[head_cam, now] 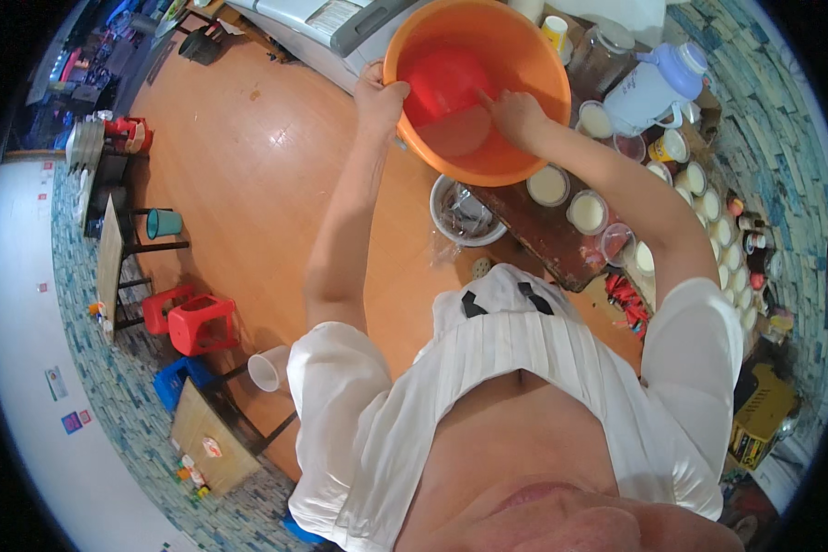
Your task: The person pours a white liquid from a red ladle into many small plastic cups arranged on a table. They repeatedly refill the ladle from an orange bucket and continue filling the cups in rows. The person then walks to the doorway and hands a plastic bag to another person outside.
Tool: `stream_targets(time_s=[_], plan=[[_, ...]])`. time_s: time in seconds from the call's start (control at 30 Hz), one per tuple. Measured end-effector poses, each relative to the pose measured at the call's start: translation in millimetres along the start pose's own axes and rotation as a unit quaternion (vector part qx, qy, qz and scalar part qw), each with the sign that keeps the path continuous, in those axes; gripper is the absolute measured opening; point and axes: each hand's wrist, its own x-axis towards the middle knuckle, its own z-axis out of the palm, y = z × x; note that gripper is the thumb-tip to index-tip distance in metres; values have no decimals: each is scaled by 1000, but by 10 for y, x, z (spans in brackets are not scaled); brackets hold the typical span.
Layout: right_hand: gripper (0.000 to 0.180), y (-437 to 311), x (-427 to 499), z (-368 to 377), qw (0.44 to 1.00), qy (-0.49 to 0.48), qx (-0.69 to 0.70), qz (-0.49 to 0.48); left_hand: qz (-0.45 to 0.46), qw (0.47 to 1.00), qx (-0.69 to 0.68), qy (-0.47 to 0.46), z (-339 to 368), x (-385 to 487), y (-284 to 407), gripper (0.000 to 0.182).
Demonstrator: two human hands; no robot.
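Note:
My left hand [381, 100] grips the left rim of a large orange plastic basin [555, 76], thumb over the edge. The basin is tilted, so its inside faces me. Inside it is a round red plastic vessel [448, 76], a bowl or scoop. A paler patch in its lower part looks like liquid. My right hand [521, 121] reaches into the basin, fingers curled and index finger against the red vessel's edge; its exact grip is partly hidden. Just below the basin, cups of pale contents [548, 185] stand on a worn dark wooden table [524, 224].
Many more filled cups [724, 231] crowd the right side, near a lidded jar [602, 58] and a white-and-lavender jug [652, 90]. A white bucket [448, 231] holding clear plastic stands under the basin. A white freezer [317, 21] is behind; red stools [203, 324] stand left.

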Motion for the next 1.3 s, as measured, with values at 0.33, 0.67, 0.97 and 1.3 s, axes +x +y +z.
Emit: stream_targets(time_s=[0.33,0.67,0.97,1.3], plan=[[18,10,223,593,918,-9,386,93,-25,995,-57,72,0,-43,61,22],[12,422,-337,-87,183,-218,922,262,-5,1000,13,14,5,6,-59,34],[18,601,-1497,-726,208,-121,954,181,-44,994,-95,15,-350,237,27,27],[19,601,-2627,-584,134,-6,974,182,-83,991,-100,31,-230,571,-160,36]])
